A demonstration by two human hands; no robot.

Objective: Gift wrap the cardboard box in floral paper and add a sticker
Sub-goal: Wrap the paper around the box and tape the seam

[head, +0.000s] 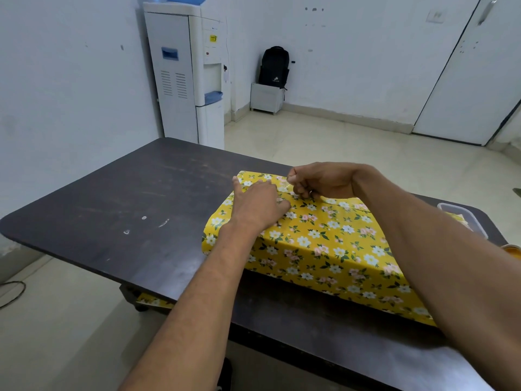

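Observation:
The box (318, 246) lies on the dark table (135, 204), covered in yellow paper with white and pink flowers. A paper seam runs across its top. My left hand (259, 201) lies flat on the top near the far left corner, fingers spread, pressing the paper by the seam. Just right of it, my right hand (318, 180) hovers over the seam with its fingers curled, pinching a small clear strip, apparently tape, between thumb and forefinger. No sticker is visible.
A clear plastic container (462, 218) and an orange-rimmed object (511, 251) sit at the table's right edge. A scrap of floral paper (153, 301) lies on a shelf under the table. A water dispenser (189, 71) and black backpack (274, 67) stand by the far wall.

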